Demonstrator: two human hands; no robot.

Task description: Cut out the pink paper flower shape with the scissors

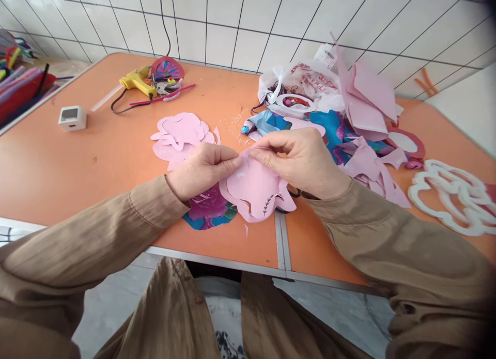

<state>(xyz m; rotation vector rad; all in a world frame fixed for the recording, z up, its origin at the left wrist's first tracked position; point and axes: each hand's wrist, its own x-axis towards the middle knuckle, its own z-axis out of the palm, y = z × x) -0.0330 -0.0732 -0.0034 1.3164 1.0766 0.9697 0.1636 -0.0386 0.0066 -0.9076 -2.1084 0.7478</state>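
Between my two hands is a pink paper cutout (256, 188) with wavy edges, seemingly in layers, with a dark leaf-sprig print near its lower edge. My left hand (207, 168) pinches its upper left edge between thumb and fingers. At the top edge, the thumb and fingers of my right hand (302, 160) grip it too. Beneath lies a round blue and purple floral piece (211, 209), partly covered. A dark looped handle (295, 192) peeks out by my right wrist; the rest of that object is hidden. More pink wavy cutouts (180, 134) are stacked beyond my left hand.
On the orange table (116, 157) are a yellow glue gun (137, 82), pliers (166, 86) and a small white box (72, 118). At right are a plastic bag (306, 82), pink scraps (372, 168) and white wavy frames (449, 196). A tiled wall (225, 23) stands behind.
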